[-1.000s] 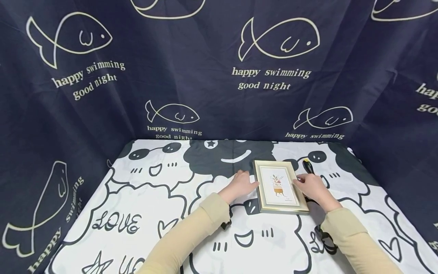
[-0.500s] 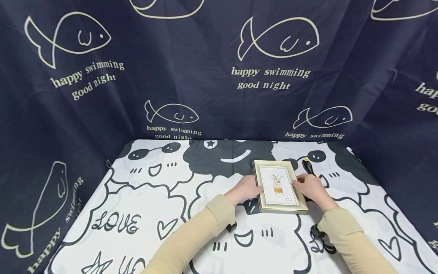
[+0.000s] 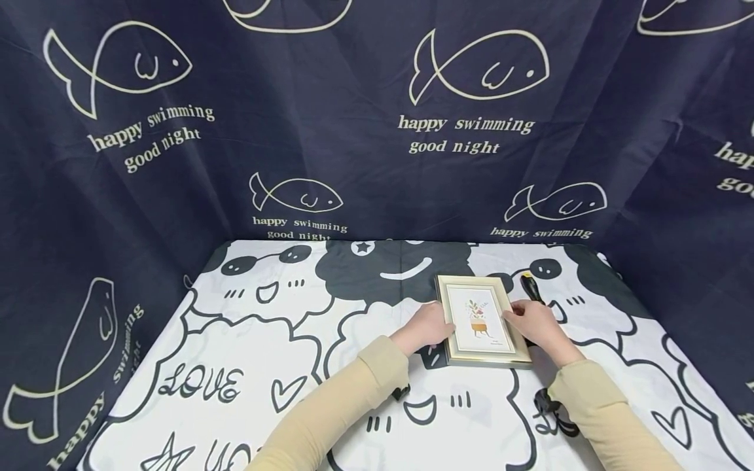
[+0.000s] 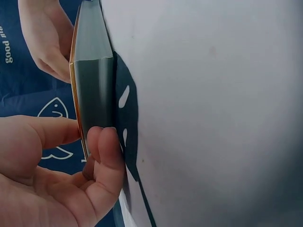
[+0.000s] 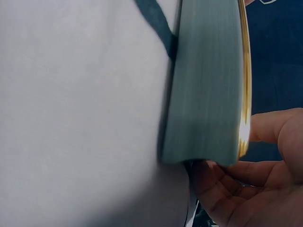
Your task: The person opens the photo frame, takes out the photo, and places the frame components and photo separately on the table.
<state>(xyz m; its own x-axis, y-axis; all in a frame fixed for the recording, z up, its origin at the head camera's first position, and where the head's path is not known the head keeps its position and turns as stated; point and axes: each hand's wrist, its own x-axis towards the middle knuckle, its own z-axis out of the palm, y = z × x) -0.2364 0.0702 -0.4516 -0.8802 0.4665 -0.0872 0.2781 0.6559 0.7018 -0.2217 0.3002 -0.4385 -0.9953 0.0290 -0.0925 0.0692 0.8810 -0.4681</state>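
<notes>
A picture frame (image 3: 478,319) with a pale gold border lies face up on the patterned cloth. Its print shows a flower arrangement in an orange and white pot. My left hand (image 3: 425,326) grips the left side, thumb on the front border and fingers curled against the edge; in the left wrist view the fingertips (image 4: 108,137) press the frame's grey-green side. On the opposite side, my right hand (image 3: 533,319) holds the frame (image 5: 206,85), thumb on the front and fingers (image 5: 213,184) bent around its edge. The underside of the frame is hidden.
A black and yellow handle, resembling a screwdriver's, (image 3: 530,285) lies just behind my right hand, its other end hidden. White cloth with black cartoon clouds (image 3: 259,353) covers the table. A dark blue fish-print curtain (image 3: 377,163) hangs behind and at both sides.
My left hand has come to the right and taken hold of the frame's left edge. The right hand keeps its grip, and the frame stays almost in place.
</notes>
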